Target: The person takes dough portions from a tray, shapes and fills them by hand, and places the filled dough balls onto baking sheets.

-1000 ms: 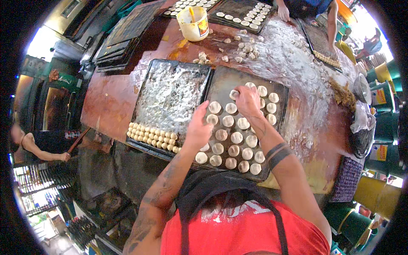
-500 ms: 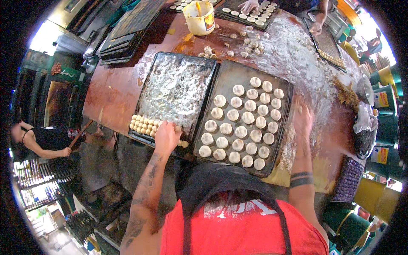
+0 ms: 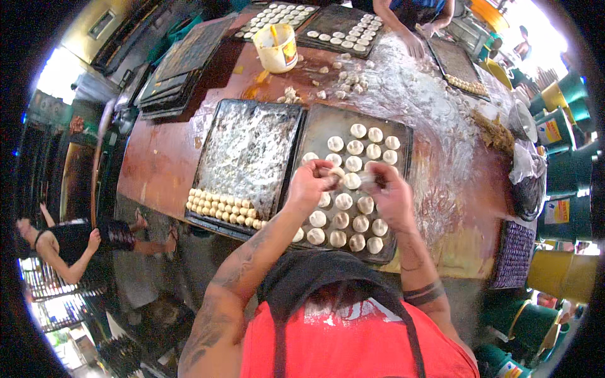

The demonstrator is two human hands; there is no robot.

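Both my hands are above the dark baking tray (image 3: 403, 148), which carries rows of round, flattened pale dough pieces (image 3: 343, 201). My left hand (image 3: 310, 187) pinches a small dough ball (image 3: 336, 172) at its fingertips. Close by on the right, my right hand (image 3: 392, 194) has bent fingers smeared by motion. Something pale shows at its fingertips, but I cannot make it out. To the left lies a second baking tray (image 3: 252, 135), dusted with flour. Small smooth dough balls (image 3: 217, 205) line its near edge in tight rows.
A white bucket (image 3: 277, 55) with a yellow handle inside stands farther back, near loose dough lumps (image 3: 353, 83). Dark trays (image 3: 183, 66) are stacked at far left. Across the floured table (image 3: 435, 120) a co-worker's hands (image 3: 414, 44) are near another tray (image 3: 457, 63). Someone stands at left.
My left hand has left the dough balls and come right, over the right tray. My right hand has moved left from the floured table to meet it. The whole view has shifted slightly.
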